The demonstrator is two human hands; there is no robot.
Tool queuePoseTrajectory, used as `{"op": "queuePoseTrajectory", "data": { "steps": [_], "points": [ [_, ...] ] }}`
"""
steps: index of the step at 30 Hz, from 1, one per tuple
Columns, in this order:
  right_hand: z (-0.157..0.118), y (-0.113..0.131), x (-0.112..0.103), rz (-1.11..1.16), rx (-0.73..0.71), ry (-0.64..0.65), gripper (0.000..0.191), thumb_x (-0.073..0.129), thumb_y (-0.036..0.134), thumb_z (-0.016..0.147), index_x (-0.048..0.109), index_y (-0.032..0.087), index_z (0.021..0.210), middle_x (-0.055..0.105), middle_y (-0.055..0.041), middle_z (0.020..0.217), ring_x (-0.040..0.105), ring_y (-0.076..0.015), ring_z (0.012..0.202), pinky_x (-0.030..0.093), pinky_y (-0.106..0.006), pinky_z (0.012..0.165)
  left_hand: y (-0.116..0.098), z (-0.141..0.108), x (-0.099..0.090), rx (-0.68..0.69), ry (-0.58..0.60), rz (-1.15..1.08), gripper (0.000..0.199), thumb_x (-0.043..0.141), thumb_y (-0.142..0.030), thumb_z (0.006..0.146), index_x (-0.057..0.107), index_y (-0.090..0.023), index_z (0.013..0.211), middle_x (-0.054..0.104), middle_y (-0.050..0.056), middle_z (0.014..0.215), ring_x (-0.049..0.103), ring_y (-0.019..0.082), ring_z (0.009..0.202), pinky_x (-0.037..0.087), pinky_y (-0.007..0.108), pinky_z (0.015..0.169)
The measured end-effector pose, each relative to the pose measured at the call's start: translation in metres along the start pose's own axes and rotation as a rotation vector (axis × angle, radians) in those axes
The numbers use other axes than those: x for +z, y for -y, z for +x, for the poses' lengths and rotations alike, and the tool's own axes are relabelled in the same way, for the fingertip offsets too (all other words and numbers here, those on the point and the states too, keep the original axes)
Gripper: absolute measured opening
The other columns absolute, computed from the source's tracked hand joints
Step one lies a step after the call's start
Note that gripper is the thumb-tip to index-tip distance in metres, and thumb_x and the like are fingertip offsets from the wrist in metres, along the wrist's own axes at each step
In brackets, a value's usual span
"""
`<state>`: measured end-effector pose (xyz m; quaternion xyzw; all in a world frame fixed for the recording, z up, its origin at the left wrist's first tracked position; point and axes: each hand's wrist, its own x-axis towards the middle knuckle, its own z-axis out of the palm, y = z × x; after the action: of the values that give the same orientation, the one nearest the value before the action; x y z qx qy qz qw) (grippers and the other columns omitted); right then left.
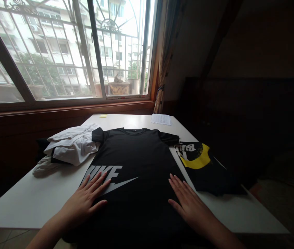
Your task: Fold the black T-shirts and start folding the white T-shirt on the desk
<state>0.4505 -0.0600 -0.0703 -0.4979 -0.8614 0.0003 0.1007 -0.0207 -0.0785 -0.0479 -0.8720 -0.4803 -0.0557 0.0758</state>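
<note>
A black T-shirt [139, 155] lies spread on the white table, its collar at the far end and its lower part reaching past the near edge. Grey lettering and a swoosh mark its left side. My left hand [88, 197] rests flat over part of that print, fingers extended. On the shirt's right side lies my right hand [187, 200], also flat with its fingers stretched out. Neither hand grips anything. The shirt's hem is lost in the dark at the bottom of the view.
White and dark clothes [75, 141] are heaped on the left of the table [14, 207]. A black garment with a yellow print [198, 157] lies at the right edge. Papers [161, 119] and a yellow note [103, 116] are at the far end, below a barred window [58, 52].
</note>
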Motion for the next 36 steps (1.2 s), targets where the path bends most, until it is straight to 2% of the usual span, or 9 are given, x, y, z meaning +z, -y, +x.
{"op": "queuePoseTrajectory", "data": {
  "steps": [18,29,36],
  "points": [
    [-0.0051,0.0084,0.0012,-0.031,0.010,0.013,0.073,0.037,0.059,0.102,0.013,0.024,0.162,0.016,-0.0048,0.166,0.024,-0.0274,0.151,0.031,-0.050,0.122,0.0005,-0.0111,0.0025,-0.004,0.033,0.029,0.068,0.039,-0.062,0.101,0.010,-0.041,0.159,0.016,-0.003,0.167,0.025,0.029,0.152,0.021,0.051,0.123],
    [-0.0052,0.0103,0.0008,-0.040,0.012,0.002,0.073,0.038,0.059,0.102,0.015,0.023,0.162,0.018,-0.0057,0.166,0.027,-0.0286,0.150,0.033,-0.053,0.121,-0.0013,-0.0109,0.0044,0.013,-0.043,0.044,0.064,0.041,-0.057,0.103,0.015,-0.039,0.159,0.019,-0.003,0.167,0.025,0.026,0.152,0.016,0.046,0.125],
    [-0.0054,0.0072,0.0047,-0.031,0.008,-0.009,0.074,0.038,0.059,0.101,0.014,0.025,0.162,0.017,-0.0048,0.166,0.025,-0.0278,0.151,0.031,-0.052,0.122,-0.0010,-0.0105,0.0026,0.001,-0.003,0.039,0.066,0.042,-0.057,0.103,0.013,-0.040,0.159,0.018,-0.003,0.167,0.025,0.027,0.152,0.019,0.048,0.124]
  ]
}}
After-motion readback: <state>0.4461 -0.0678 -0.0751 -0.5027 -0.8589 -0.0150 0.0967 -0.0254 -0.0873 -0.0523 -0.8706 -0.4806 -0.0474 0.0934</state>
